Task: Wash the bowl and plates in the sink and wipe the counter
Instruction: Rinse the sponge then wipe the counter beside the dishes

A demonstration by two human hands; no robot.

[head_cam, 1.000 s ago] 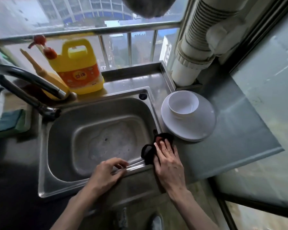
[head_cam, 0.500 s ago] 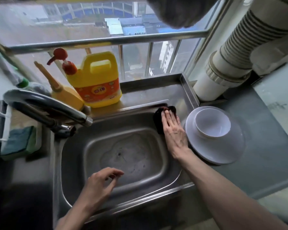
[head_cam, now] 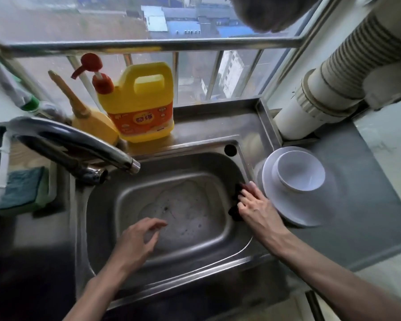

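Before the orange-labelled jug (head_cam: 141,105), right hand (head_cam: 256,206) presses cloth (head_cam: 233,212) flat-fingered; left hand (head_cam: 137,242) hovers relaxed.

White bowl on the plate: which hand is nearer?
Right. The right hand presses a dark cloth beside the plate under the white bowl; the left hand hovers over the sink, farther off.

Your visible parts, two entries.
1. Left hand (head_cam: 137,239): bare, slender fingers. Left forearm (head_cam: 97,288): bare, lean, shown up to the near edge.
2. Right hand (head_cam: 255,207): bare, long fingers. Right forearm (head_cam: 322,262): bare, lean, tendon ridges along it, shown up to the near right corner.
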